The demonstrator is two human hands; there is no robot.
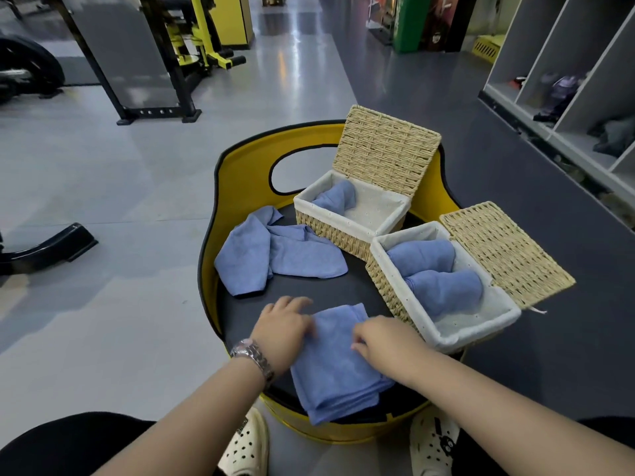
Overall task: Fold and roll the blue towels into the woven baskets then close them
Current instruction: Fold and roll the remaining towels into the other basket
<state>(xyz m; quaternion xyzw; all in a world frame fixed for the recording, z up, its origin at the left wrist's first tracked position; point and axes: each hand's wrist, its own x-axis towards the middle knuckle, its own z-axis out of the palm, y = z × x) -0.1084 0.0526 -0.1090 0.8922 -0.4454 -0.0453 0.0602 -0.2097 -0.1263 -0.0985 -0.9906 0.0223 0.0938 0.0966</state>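
Baskets sit open on the yellow-rimmed round stool (220, 235): the near basket (443, 293) holds 2 rolled towels, the far basket (350, 214) holds 1, both lids up. 1 loose towel (275, 255) lies crumpled, untouched. The folded towel (336, 365) lies at the stool's near edge under both hands, left hand (285, 324) and right hand (385, 338) pressing flat, slightly apart; rolling seems next. Its underside folds are hidden.
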